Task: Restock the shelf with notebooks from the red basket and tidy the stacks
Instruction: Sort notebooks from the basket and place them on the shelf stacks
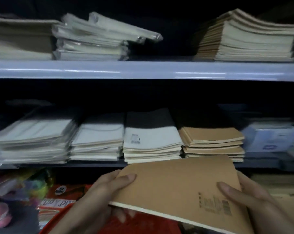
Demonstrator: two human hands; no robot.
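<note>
brown notebook [176, 188] held tilted in both hands, just in front of the lower shelf [92, 164], below the brown stack [212, 141] and above the red basket [149, 224]. left hand [105, 191] curled round its left edge, thumb on the cover, fingers underneath; right hand [249, 200] gripping the right edge, thumb on top. blurred white and brown stacks up on the upper shelf [142, 70].

A pale blue and white box [271, 138] sits far over on the right, too blurry to read. Down on the left is a shiny yellow-green plastic packet [41, 180]. Just beside it lies a flat red paper pack [58, 198] with a round black A4 sticker [61, 190] on it. A blurry pink thing [0, 215] is at the left edge, lower down.
</note>
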